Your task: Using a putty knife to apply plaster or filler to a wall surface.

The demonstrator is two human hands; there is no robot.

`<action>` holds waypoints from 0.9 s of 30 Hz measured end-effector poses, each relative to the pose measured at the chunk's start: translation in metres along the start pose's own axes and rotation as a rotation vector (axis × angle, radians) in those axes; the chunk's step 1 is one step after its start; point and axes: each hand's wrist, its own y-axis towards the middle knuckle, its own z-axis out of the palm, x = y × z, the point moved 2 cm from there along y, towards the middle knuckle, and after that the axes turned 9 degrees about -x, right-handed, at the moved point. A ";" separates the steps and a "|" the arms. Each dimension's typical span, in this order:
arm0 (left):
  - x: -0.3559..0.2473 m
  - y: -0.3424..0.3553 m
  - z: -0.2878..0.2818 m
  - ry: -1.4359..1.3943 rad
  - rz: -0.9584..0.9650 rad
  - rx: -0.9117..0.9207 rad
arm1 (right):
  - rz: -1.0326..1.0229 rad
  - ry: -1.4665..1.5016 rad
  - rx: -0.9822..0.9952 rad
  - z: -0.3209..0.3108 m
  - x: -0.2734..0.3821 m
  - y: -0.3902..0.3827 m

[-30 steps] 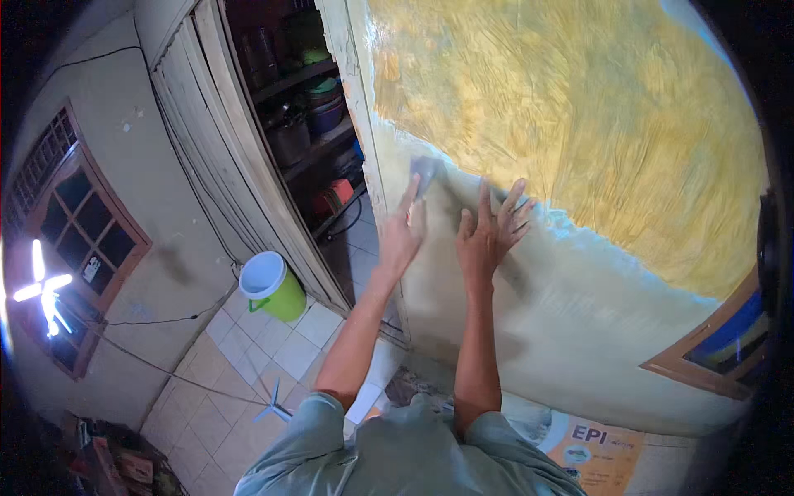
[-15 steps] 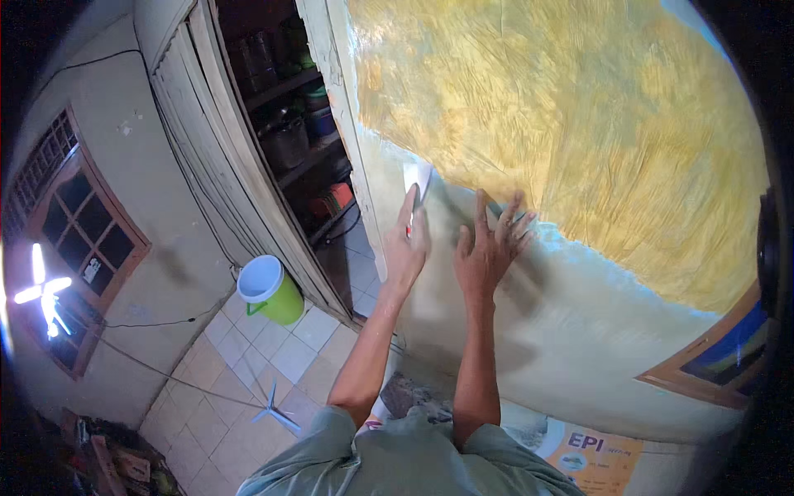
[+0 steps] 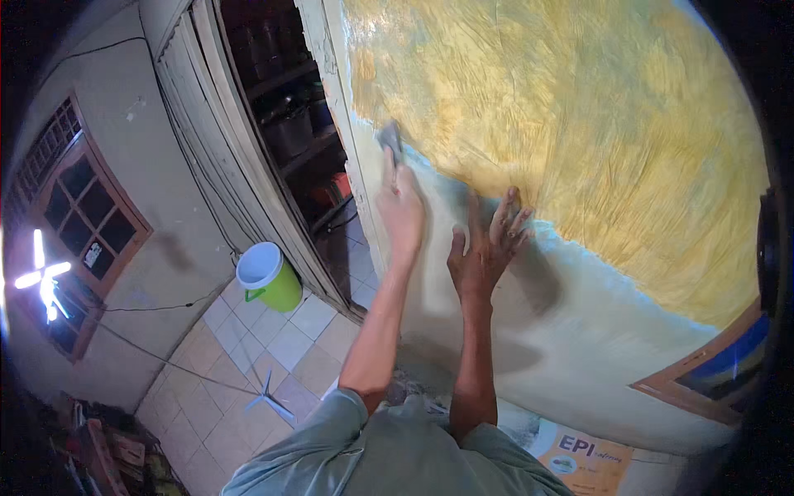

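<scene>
My left hand (image 3: 400, 217) is closed around a scraper (image 3: 389, 137) with a flat grey blade, which lies against the wall at the ragged lower edge of a wrinkled yellow covering (image 3: 562, 124). The tool's handle is mostly hidden by my fingers, and the hand is slightly blurred. To the right, my right hand (image 3: 484, 256) rests on the wall with its fingers spread, the tips at the edge of the covering. Below that edge the wall (image 3: 546, 364) is pale and smooth, with a thin bluish-white line along the border.
A green bucket (image 3: 284, 286) stands on the tiled floor (image 3: 248, 355) beside a doorway with dark shelves. A bright lamp (image 3: 43, 273) is on a stand (image 3: 269, 403) at left. A wood-framed panel (image 3: 703, 368) is at lower right, above an orange-and-white printed package (image 3: 587, 463).
My left hand has moved up and left with the scraper along the covering's edge, and the blade has turned. My right hand stays spread on the wall, nearly in place.
</scene>
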 end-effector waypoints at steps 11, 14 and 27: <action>0.039 -0.018 -0.002 0.063 -0.076 0.054 | -0.013 -0.038 0.004 0.007 -0.025 0.003; 0.041 -0.021 0.003 0.111 -0.117 0.087 | 0.076 -0.129 -0.154 0.005 -0.060 0.002; 0.033 -0.003 0.027 -0.154 -0.122 -0.025 | 0.148 -0.264 -0.203 -0.010 -0.128 -0.011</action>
